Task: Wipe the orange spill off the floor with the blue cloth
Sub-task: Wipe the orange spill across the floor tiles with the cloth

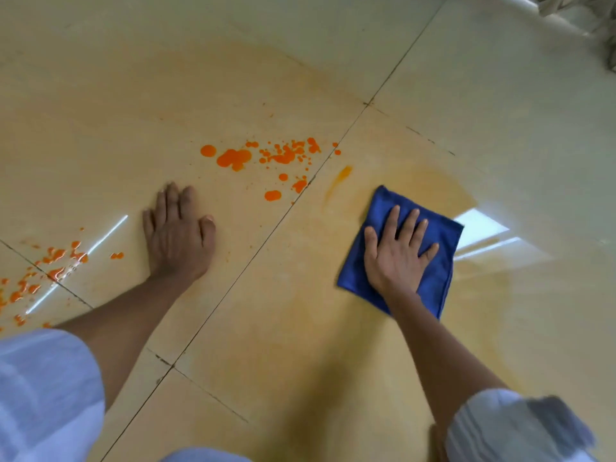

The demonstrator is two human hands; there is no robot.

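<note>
Right hand (396,255): yours, flat and spread, pressing the cloth (433,261) onto the floor (300,328), gripping nothing.
Left hand (178,235): open, palm down on bare tile, empty.
Spill (233,158): orange drops ahead between your hands; more at far left.

The floor (483,111) is glossy cream tile crossed by dark grout lines; orange spill (235,158) lies in bright drops and blobs near the centre, toward 12 o'clock of the left hand (178,238), which rests flat on the tile; a second scatter of drops (60,258) sits at 9 o'clock; the blue cloth (433,278) lies flat at 3 o'clock, pressed under the spread right hand (395,258); a pale orange smear surrounds it.
</note>
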